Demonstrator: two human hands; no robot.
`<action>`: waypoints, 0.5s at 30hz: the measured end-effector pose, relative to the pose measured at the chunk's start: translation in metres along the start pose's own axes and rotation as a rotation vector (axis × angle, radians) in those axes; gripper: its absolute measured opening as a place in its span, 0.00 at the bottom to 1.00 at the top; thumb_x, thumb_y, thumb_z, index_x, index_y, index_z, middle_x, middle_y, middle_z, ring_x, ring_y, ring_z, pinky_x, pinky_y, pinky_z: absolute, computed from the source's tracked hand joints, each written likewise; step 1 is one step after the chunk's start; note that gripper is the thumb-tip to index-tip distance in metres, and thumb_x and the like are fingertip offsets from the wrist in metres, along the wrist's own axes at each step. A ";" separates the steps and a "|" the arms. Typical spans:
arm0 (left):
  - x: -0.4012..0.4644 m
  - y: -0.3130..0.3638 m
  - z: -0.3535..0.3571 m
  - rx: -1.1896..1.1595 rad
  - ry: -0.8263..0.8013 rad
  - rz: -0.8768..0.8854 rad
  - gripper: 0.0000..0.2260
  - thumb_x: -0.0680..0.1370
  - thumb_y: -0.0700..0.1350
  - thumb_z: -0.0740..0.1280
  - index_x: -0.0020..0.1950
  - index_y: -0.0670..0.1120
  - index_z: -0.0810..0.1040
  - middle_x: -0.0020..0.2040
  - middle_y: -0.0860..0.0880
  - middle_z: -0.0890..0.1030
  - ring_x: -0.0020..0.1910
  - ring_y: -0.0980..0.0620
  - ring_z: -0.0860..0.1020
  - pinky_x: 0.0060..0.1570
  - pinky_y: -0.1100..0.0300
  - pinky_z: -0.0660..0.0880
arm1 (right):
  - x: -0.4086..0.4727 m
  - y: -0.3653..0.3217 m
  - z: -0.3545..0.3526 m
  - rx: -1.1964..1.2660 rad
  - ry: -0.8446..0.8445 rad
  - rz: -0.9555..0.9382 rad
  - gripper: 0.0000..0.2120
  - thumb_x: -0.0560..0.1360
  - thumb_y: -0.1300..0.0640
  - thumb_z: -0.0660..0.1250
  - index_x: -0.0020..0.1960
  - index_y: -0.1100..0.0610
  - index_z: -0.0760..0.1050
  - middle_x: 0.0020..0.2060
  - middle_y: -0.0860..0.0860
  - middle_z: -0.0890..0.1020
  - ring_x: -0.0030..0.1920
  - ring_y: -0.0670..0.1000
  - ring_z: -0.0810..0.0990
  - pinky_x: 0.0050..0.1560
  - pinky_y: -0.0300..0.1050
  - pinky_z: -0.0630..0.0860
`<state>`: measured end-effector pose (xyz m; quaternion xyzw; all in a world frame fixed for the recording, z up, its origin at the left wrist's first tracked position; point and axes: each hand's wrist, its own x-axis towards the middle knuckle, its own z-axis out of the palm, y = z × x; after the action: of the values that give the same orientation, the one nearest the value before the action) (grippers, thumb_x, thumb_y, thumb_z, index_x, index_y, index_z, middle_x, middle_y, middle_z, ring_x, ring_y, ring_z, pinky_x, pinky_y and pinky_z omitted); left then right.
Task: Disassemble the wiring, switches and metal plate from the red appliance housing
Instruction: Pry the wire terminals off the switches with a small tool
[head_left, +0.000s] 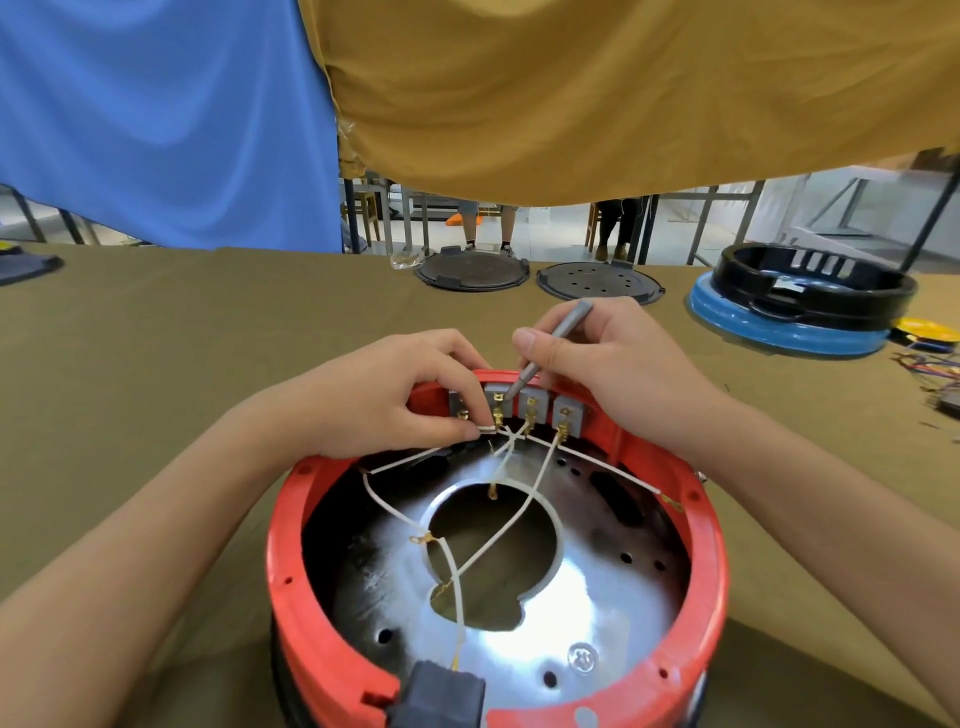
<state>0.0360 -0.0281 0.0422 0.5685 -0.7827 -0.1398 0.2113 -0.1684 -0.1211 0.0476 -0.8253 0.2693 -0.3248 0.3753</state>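
The red appliance housing (311, 597) stands open side up at the bottom centre. Inside lies a shiny metal plate (582, 613) with a large central hole. White wires (519, 512) cross over it to grey switches (563, 415) with brass terminals on the far wall. My left hand (395, 395) pinches a white wire end at the leftmost terminals. My right hand (618, 358) grips a thin grey metal tool (550, 353) like a pen, its tip against the second switch's terminal. A black plug socket (441, 696) sits at the near rim.
On the olive cloth table (156, 364), two dark round lids (472, 270) lie at the far edge. A black ring on a blue base (800, 306) stands at the right, with loose coloured wires (930, 369) beside it. People's legs show beyond the table.
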 end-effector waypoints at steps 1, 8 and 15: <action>0.000 0.000 0.000 -0.001 -0.003 -0.003 0.04 0.75 0.51 0.73 0.49 0.60 0.84 0.59 0.61 0.75 0.58 0.58 0.77 0.62 0.51 0.73 | 0.000 0.001 0.000 0.013 0.000 0.018 0.12 0.78 0.49 0.69 0.44 0.57 0.81 0.29 0.48 0.81 0.31 0.43 0.77 0.36 0.32 0.74; 0.000 0.000 0.001 -0.011 0.010 -0.001 0.04 0.76 0.51 0.72 0.49 0.60 0.84 0.57 0.62 0.75 0.57 0.59 0.77 0.62 0.52 0.73 | -0.008 -0.001 0.001 -0.091 0.018 -0.127 0.08 0.77 0.50 0.69 0.41 0.52 0.81 0.33 0.48 0.83 0.33 0.41 0.79 0.37 0.34 0.75; 0.001 0.000 0.001 -0.004 0.013 -0.005 0.04 0.76 0.51 0.72 0.49 0.60 0.84 0.58 0.62 0.75 0.57 0.59 0.77 0.62 0.52 0.73 | -0.010 -0.001 0.001 -0.113 0.042 -0.148 0.09 0.77 0.49 0.69 0.41 0.52 0.81 0.32 0.48 0.83 0.35 0.43 0.81 0.40 0.38 0.76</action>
<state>0.0352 -0.0284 0.0419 0.5711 -0.7796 -0.1381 0.2170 -0.1734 -0.1133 0.0447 -0.8559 0.2334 -0.3530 0.2974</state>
